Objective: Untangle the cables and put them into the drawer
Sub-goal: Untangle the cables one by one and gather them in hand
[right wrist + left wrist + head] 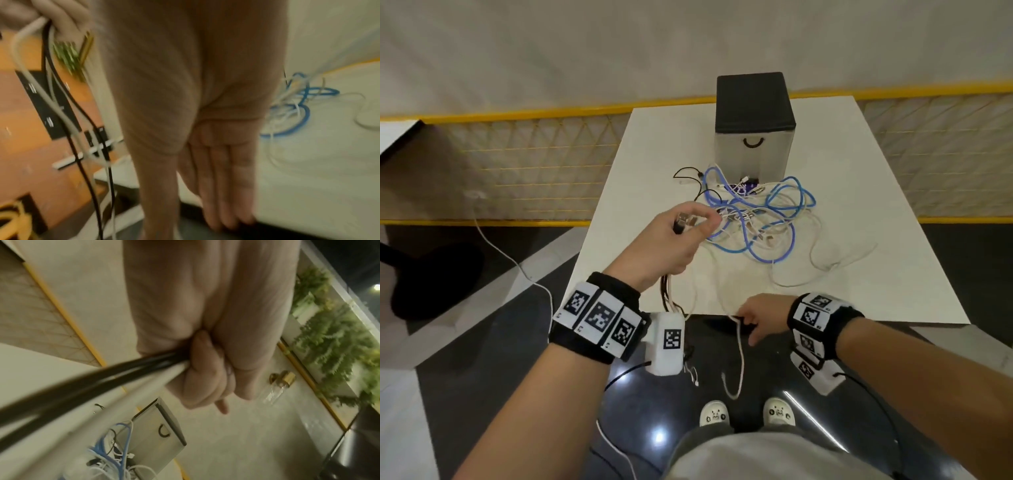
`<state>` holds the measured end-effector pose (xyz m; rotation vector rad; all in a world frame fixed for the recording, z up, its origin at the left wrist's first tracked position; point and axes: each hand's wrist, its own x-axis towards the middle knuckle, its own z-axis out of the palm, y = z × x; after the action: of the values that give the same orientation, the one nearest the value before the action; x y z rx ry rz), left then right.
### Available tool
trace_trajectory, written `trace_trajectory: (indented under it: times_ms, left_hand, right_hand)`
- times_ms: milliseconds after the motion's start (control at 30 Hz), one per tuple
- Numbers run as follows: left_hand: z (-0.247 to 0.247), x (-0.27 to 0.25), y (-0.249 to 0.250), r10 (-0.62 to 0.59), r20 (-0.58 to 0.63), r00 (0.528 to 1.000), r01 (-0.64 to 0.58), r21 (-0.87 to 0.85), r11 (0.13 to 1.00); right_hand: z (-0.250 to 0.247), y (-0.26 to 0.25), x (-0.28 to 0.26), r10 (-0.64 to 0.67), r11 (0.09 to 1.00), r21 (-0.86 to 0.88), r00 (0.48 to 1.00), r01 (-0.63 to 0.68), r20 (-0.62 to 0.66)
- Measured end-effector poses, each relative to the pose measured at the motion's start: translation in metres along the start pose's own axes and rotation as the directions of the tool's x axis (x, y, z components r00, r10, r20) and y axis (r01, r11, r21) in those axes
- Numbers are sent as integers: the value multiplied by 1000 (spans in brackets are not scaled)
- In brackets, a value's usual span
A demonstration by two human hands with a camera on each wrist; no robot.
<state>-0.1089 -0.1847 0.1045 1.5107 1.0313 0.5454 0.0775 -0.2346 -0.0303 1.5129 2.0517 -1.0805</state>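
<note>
No readable brand or writing anywhere that I can make out; the only markings are the black-and-white square codes on the wrist bands [599,317], and something purple sits in the cable pile, too small to read.

The cables [755,219] are a loose knot of blue, white and a couple of thin black ones, lying on the white surface [859,205] just beyond the left hand and well ahead of the right one. Blue loops stand out most, with thin white leads trailing off toward the right-hand side.

The left hand [671,243] is lifted above the surface with its fingers curled round a small bundle: black and white leads [98,381] run through the fist, plug ends poke out by the thumb and forefinger, and the rest hangs down below the wrist. The right hand [756,317] is down at the near edge of the surface, fingers straight and together in its wrist view, with a white lead [738,356] dangling past the fingertips toward the floor. Can't tell if it's actually pinching that lead.

The drawer [753,154] is a light-fronted box with a black top and a black loop handle, directly behind the pile, and it's closed.
</note>
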Motion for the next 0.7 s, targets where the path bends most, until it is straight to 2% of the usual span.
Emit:
trace_trajectory:
  times_ms: [67, 133, 167, 233, 300, 367, 400, 500, 567, 600, 700]
  left_hand:
    - [-5, -3, 7, 67, -32, 997, -69, -80, 994]
    - [-5, -3, 13, 127, -43, 991, -132, -149, 980]
    - [-3, -1, 15, 147, -41, 988, -152, -171, 973]
    - [6, 1, 21, 182, -44, 982, -187, -192, 964]
    - [16, 3, 26, 215, -62, 975, -223, -188, 956]
    - [21, 5, 30, 241, -101, 965, -256, -189, 948]
    - [21, 5, 31, 249, -122, 961, -269, -198, 942]
    - [21, 6, 33, 254, -198, 947, -291, -191, 937]
    - [21, 6, 35, 258, -232, 938, -302, -178, 937]
    - [20, 6, 39, 266, -251, 931, -316, -185, 930]
    - [10, 8, 51, 307, -291, 906, -381, -246, 891]
  right_hand:
    - [-21, -2, -13, 58, 994, -92, 997, -62, -50]
    - [-48, -8, -31, 53, 997, -54, 985, -62, -162]
    - [-62, -15, -40, 14, 1000, 21, 974, -10, -225]
    - [-83, -38, -56, -137, 955, 203, 927, 218, -350]
    - [-93, -58, -60, -313, 779, 392, 846, 489, -432]
    - [-89, -71, -56, -368, 606, 522, 793, 600, -485]
    - [-85, -74, -52, -351, 579, 529, 775, 620, -525]
    - [-70, -80, -37, -269, 570, 508, 731, 646, -628]
    - [-62, -80, -28, -268, 594, 414, 655, 690, -706]
    - [-57, -78, -22, -286, 634, 350, 629, 690, -723]
    - [-35, -62, -9, -305, 725, 249, 624, 642, -720]
